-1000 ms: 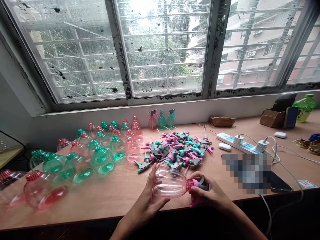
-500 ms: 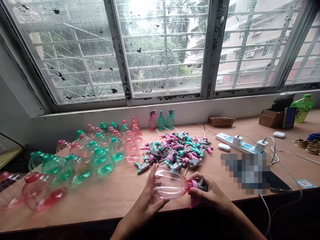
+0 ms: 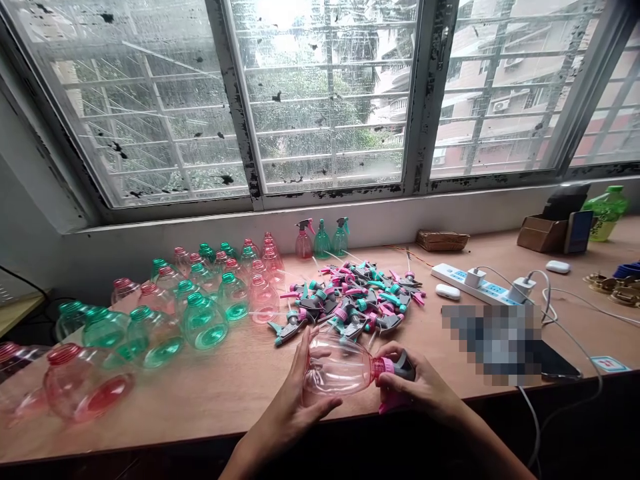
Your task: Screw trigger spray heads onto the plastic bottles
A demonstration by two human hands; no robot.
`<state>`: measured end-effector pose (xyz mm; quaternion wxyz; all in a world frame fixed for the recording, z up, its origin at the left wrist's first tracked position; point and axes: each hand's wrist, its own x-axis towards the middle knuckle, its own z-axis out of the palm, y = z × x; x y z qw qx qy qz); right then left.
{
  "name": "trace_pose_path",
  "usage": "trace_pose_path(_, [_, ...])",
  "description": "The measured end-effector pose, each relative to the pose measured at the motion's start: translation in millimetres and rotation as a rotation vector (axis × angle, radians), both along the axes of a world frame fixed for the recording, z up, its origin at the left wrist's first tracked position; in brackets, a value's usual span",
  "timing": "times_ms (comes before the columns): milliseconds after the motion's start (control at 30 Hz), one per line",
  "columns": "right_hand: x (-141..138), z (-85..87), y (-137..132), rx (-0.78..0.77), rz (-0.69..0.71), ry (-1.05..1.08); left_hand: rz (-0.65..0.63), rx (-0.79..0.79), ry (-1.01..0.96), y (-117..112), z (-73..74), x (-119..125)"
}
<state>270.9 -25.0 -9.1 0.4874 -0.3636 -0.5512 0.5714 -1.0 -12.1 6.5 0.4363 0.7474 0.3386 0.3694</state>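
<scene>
A clear pink spray bottle (image 3: 340,365) lies on its side in the air above the table's front edge, its neck pointing right. My left hand (image 3: 300,387) is wrapped round the bottle's base and body. With its fingers closed, my right hand (image 3: 417,383) grips the pink and grey trigger spray head (image 3: 400,367) at the neck; the pink collar sits against the bottle's mouth. Behind my hands is a pile of loose trigger spray heads (image 3: 355,297) in pink, teal and grey. Open pink and green bottles (image 3: 205,323) stand in rows to the left.
Three bottles with spray heads (image 3: 323,239) stand by the wall. To the right are a white power strip (image 3: 475,283) with cables, a white earphone case (image 3: 448,291), a dark blurred device (image 3: 555,363) and a cardboard box (image 3: 540,233). The wooden table (image 3: 210,400) ends just before me.
Both hands stay almost in place with the bottle between them. My left thumb has shifted slightly to the right along the bottle's underside, and the bottle has turned slightly.
</scene>
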Motion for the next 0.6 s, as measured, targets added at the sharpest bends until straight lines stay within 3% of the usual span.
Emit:
trace_pose_path(167, [-0.4, 0.3, -0.9, -0.006, 0.009, -0.003, -0.036, -0.024, -0.056, 2.3, -4.8, -0.6])
trace_pose_path(333, [-1.3, 0.7, -1.1, -0.005, 0.011, 0.004, -0.045, -0.069, 0.018, 1.4, 0.4, -4.4])
trace_pose_path(600, [-1.3, 2.1, -2.1, -0.012, 0.021, 0.024, -0.031, -0.053, -0.087, -2.7, 1.2, 2.6])
